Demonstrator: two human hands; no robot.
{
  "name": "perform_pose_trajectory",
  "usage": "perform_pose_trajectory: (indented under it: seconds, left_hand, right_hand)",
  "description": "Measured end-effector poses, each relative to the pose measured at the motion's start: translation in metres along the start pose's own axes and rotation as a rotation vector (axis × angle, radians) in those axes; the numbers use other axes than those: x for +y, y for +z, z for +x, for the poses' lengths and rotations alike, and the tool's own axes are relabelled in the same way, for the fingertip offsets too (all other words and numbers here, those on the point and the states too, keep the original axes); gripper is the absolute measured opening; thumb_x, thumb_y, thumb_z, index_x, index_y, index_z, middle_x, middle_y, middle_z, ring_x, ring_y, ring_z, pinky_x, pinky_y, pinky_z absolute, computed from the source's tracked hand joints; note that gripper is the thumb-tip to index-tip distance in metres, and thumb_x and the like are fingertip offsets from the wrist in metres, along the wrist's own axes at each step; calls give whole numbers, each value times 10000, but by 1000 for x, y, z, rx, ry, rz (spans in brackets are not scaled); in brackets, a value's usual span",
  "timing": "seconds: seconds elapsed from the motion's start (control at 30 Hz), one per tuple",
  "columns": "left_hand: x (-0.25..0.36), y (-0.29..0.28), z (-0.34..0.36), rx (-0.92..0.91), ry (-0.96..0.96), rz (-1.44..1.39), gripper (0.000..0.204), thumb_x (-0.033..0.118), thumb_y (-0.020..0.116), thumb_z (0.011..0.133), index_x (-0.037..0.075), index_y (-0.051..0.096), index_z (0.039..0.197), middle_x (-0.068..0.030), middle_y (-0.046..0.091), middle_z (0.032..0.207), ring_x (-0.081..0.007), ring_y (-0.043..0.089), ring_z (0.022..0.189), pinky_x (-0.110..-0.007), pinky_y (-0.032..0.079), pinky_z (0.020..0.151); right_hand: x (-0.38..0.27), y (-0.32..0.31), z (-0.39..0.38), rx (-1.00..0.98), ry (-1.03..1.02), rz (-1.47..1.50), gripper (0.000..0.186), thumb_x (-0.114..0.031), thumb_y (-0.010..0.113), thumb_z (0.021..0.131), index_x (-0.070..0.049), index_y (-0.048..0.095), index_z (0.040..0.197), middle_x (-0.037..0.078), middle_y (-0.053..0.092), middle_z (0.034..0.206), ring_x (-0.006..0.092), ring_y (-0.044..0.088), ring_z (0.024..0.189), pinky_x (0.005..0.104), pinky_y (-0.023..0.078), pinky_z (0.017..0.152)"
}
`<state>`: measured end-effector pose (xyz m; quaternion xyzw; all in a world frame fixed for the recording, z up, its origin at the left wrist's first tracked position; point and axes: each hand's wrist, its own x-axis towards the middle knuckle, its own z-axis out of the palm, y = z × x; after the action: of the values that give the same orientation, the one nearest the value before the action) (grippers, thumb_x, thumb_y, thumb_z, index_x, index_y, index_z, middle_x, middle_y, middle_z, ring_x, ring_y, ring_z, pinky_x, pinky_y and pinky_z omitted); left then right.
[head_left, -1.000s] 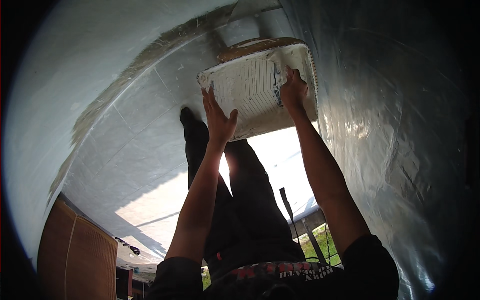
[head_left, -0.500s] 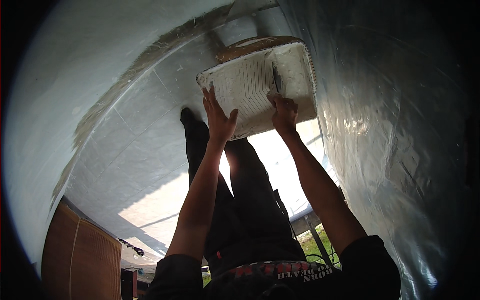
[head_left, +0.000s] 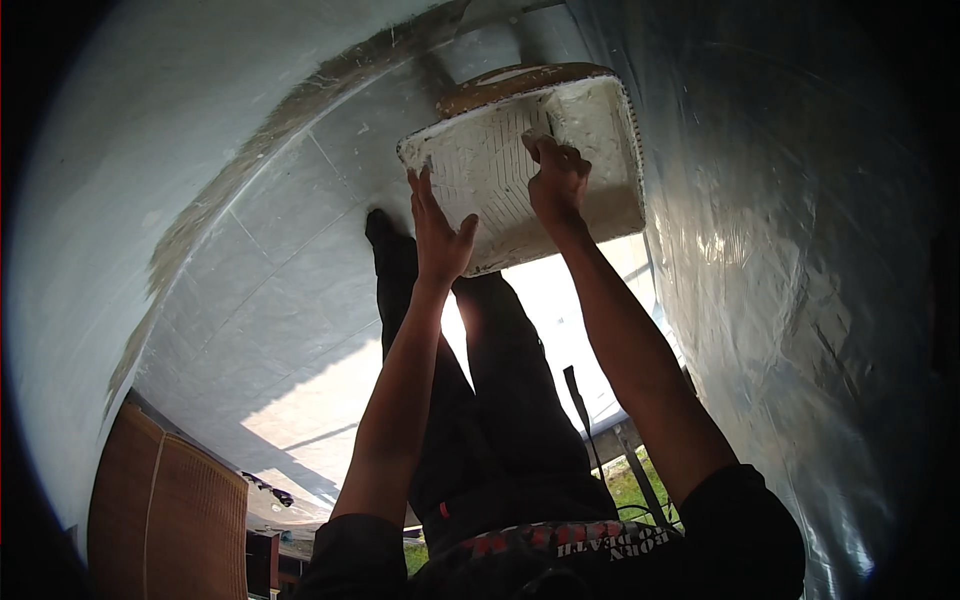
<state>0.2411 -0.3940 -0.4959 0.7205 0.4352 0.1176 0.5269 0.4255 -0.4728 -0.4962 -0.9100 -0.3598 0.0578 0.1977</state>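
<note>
A ridged paint tray (head_left: 480, 165), coated with whitish paint, is in front of me, slightly tilted in view. My left hand (head_left: 440, 238) is at its near left edge, fingers stretched out and thumb apart; whether it bears any weight I cannot tell. Over the ridges, toward the tray's right side, my right hand (head_left: 560, 188) is closed round a thin, dark-edged flat tool (head_left: 548, 122). Most of that tool is hidden by the fingers, and its exact kind is unclear. Thick paint lies in the tray's right part, beyond the right hand.
A tan, rounded object (head_left: 470, 98) shows behind the tray's far edge. Plastic sheeting (head_left: 790, 300) hangs along the right. To the left is a pale curved wall (head_left: 150, 180) with a rough grey strip. Tiled floor (head_left: 270, 300) lies below, and a brown panel (head_left: 170, 510) stands at lower left.
My right hand has moved a little left and farther away over the tray, and the tool is now mostly covered. My left hand remains at the tray's edge.
</note>
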Motion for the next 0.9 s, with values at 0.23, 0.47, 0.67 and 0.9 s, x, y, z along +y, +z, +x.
perform_pose_trajectory:
  seconds: [0.23,0.47,0.67,0.9]
  left_hand:
    - [-4,1,-3,-26,12,52,1009,131,722,751,36,128,1562,-338,113,1598,-486,159,1485,-532,191,1209]
    - [1,4,2,-35,-7,-18,1007,171,718,772,36,115,1567,-328,114,1604,-474,150,1496,-528,178,1213]
    - [-9,-6,-3,-39,28,61,1005,141,713,742,36,137,1559,-329,107,1605,-516,168,1466,-560,178,1206]
    - [1,6,-2,-52,66,53,991,139,710,740,34,153,1553,-324,99,1608,-493,145,1482,-553,178,1210]
  right_hand:
    - [10,-11,27,29,-192,79,416,84,586,754,-205,701,1029,-48,711,931,174,671,970,424,449,872]
    - [18,11,-17,-61,-250,-178,412,26,637,732,-187,645,1085,-20,688,1110,187,607,1130,452,395,950]
    - [-4,-16,-76,-317,-198,106,410,71,625,736,-136,698,1082,19,734,1016,210,673,999,413,435,883]
    - [34,-7,39,55,-195,17,386,90,633,756,-122,713,1068,40,744,1036,239,693,1020,408,488,841]
